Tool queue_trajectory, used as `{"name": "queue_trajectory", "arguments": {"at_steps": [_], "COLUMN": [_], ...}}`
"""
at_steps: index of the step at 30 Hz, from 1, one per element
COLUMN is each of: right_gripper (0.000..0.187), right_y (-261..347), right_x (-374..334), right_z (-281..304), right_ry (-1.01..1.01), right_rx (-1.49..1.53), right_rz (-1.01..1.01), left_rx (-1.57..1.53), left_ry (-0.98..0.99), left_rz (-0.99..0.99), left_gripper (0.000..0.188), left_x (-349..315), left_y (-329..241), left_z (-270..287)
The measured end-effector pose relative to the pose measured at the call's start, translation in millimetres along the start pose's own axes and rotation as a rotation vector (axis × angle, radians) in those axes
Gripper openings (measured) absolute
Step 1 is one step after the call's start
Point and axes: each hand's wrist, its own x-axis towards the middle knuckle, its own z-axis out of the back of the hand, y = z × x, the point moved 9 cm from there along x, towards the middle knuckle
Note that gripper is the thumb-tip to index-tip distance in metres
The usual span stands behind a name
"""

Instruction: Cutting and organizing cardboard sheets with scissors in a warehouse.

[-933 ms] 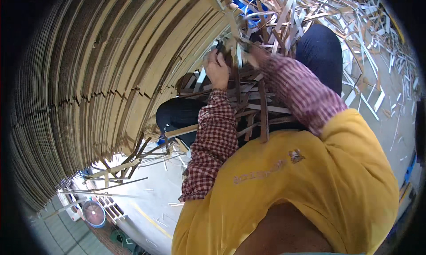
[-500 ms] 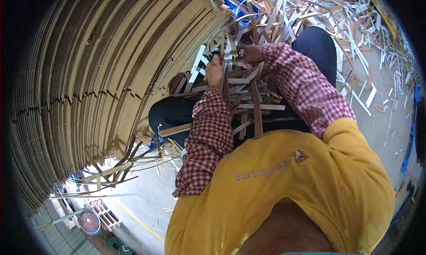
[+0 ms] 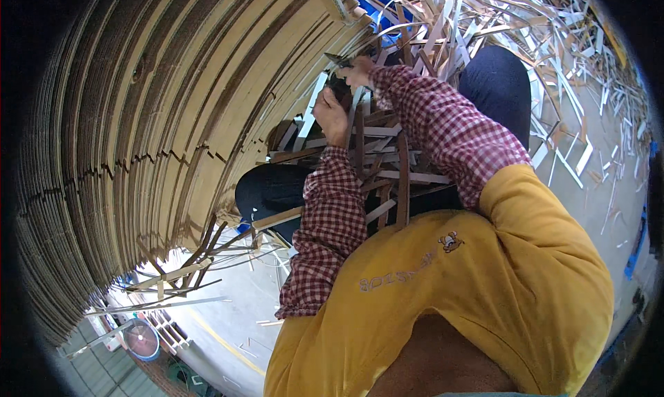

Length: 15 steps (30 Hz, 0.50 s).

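Note:
A tall stack of brown cardboard sheets (image 3: 207, 72) fills the left side, its layered edges curving past my hands. My right hand (image 3: 357, 72) is closed on a small knife (image 3: 337, 58), whose dark pointed blade reaches left against the stack's edge. Just below and left of it, my left hand (image 3: 331, 117) is closed with its fingers curled beside the stack; something dark lies by its fingertips, and what it grips is hidden. Loose cardboard strips (image 3: 403, 169), brown and white, lie heaped across my lap, under and between my checked sleeves.
Many cut strips (image 3: 498, 20) are piled beyond my knees and scattered over the grey floor (image 3: 560, 189) at right. More strips (image 3: 187, 272) stick out under the stack at lower left. A round blue-rimmed fan-like object (image 3: 141, 339) stands farther off.
My right hand has swung left and away from me, bringing the knife to the stack's edge. My left hand has shifted only slightly. The view has tilted a little.

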Motion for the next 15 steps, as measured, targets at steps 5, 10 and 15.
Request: {"name": "queue_trajectory", "arguments": {"at_steps": [5, 10, 15], "right_gripper": [0.051, 0.046, 0.04], "right_y": [19, -17, -47], "right_x": [-35, -98, -112], "right_z": [7, 0, -38], "right_ry": [-0.37, -0.607, -0.28], "right_rx": [-0.066, 0.131, -0.17], "right_rz": [0.118, 0.401, 0.427], "left_rx": [-0.028, 0.045, 0.514], "left_ry": [0.009, -0.13, 0.408], "left_rz": [0.092, -0.226, 0.048], "left_gripper": [0.038, 0.032, 0.026], "left_x": [-1, -5, -16], "left_y": [-7, -54, -12], "left_z": [6, 11, -40]}}
